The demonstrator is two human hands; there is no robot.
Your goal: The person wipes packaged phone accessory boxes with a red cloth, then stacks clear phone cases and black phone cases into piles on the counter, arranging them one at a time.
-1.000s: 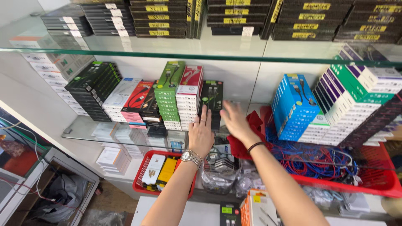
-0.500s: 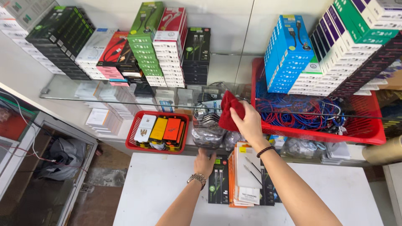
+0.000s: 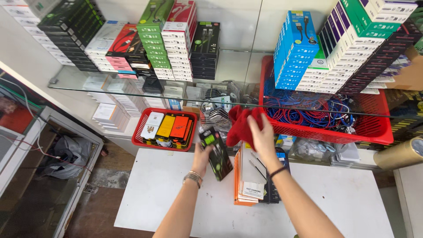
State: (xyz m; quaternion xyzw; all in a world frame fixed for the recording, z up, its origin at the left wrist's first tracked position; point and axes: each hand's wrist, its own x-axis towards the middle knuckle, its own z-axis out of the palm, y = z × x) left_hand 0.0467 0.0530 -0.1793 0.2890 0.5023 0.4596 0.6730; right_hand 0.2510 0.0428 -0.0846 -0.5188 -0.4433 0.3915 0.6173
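Left hand (image 3: 203, 159) is closed around the lower edge of a black box with green print (image 3: 216, 153), holding it tilted above the white tabletop (image 3: 150, 189); silver watch (image 3: 192, 178) on that wrist. Right hand (image 3: 263, 137) is clenched on a red cloth (image 3: 240, 125), which sits bunched just right of the box top and right at the front edge of the glass shelf (image 3: 132, 90); dark band (image 3: 278, 171) on that wrist. Directly below the right hand, a stack of flat packs (image 3: 251, 183) lies on the tabletop, white ones on top, orange edges showing at the left side. Left of the hands, a small red basket (image 3: 140, 140) holds yellow, orange and white packs side by side, sitting at the tabletop's back edge. Right of the hands, a large red basket (image 3: 352, 132) on the glass shelf holds a tangle of blue and red cables (image 3: 308, 110), with a blue box stack (image 3: 293, 55) and white, green and purple box stacks (image 3: 365, 44) resting on top. Further back on the shelf: green and white box stacks (image 3: 165, 44) and a black box stack (image 3: 205, 50). Brown tape roll (image 3: 398, 154) at far right. Floor at left has a grey bag (image 3: 68, 154).
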